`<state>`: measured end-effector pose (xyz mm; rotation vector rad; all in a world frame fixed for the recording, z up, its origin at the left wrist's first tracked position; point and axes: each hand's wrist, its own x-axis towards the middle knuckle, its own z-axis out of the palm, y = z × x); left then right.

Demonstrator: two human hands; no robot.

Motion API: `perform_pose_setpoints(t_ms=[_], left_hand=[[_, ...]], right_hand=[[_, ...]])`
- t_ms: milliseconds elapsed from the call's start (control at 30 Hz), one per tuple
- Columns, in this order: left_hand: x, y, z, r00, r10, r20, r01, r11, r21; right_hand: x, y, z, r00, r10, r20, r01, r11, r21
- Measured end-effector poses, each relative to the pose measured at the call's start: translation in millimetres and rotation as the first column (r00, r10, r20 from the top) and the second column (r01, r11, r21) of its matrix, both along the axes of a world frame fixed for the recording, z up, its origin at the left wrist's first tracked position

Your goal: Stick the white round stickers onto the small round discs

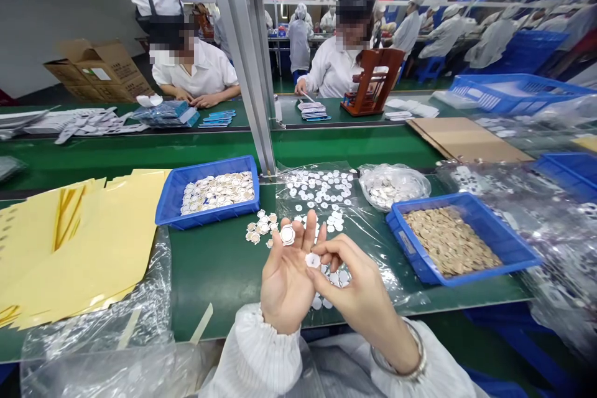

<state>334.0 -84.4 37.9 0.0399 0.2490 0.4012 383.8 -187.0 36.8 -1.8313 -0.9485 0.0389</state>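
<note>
My left hand [290,289] is turned palm up above the green bench, its thumb and forefinger pinching a small round white piece [288,234] with a scalloped edge and a thin brown outline. Close beside that palm, my right hand [352,270] grips a thin white disc [312,260] between thumb and fingertips. Loose scalloped pieces [261,226] lie just beyond my left hand. Many white discs [321,186] are spread on a transparent plastic sheet [364,233] beyond and beneath my right hand.
A blue tray [161,214] holds white scalloped pieces; another blue tray [422,270] holds thin brown pieces. A plastic bag of pieces [396,183] is behind. Yellow sheets [107,230] lie left. A metal post [247,62] rises ahead, and two co-workers sit across the green belt [326,146].
</note>
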Motion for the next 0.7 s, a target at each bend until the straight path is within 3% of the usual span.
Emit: perform_pose_setpoints(t_ms=[367, 700], left_hand=[[-6, -1, 4.8, 0.993, -0.007, 0.118, -0.004, 0.995, 0.099], [-8, -3, 8.9, 0.998, 0.01, 0.058, -0.02, 0.984, 0.18]], right_hand=[[-3, -10, 7.0, 0.995, 0.086, 0.059, -0.09, 0.994, 0.068], [-5, -9, 8.8, 0.996, 0.062, 0.065, -0.065, 0.997, 0.047]])
